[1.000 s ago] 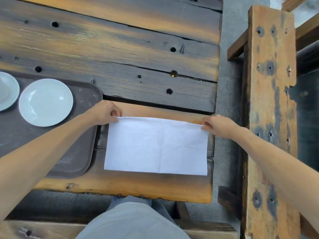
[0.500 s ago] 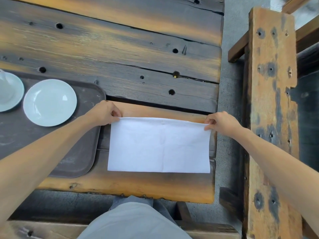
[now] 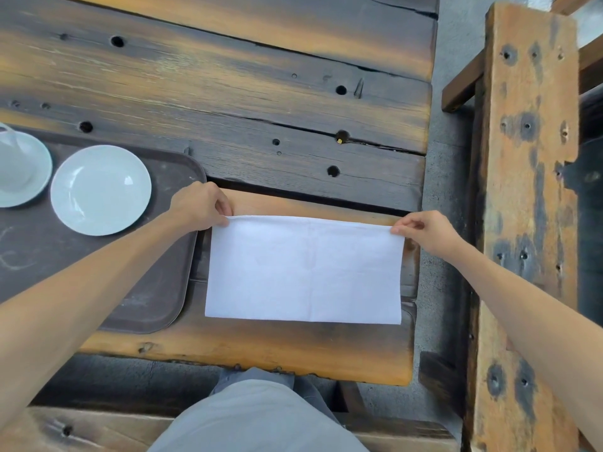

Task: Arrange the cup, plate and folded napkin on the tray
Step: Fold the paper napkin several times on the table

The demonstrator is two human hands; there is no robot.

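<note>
A white napkin (image 3: 305,270) lies flat on the wooden table, folded into a wide rectangle with a crease down its middle. My left hand (image 3: 200,206) pinches its far left corner. My right hand (image 3: 424,230) pinches its far right corner. To the left sits a dark brown tray (image 3: 156,288). On the tray rests an empty white plate (image 3: 100,190). At the left edge of the view a glass cup (image 3: 9,158) stands on a white saucer (image 3: 39,171), both cut off by the frame.
The table (image 3: 248,102) is made of dark weathered planks with holes and cracks. Its right edge lies just past the napkin. A wooden bench beam (image 3: 525,190) runs along the right, across a concrete gap. My knee in grey trousers (image 3: 261,415) is below the table edge.
The far edge of the napkin has lifted slightly between my two hands. The view has shifted a little, showing more of the saucer and the cup at the left.
</note>
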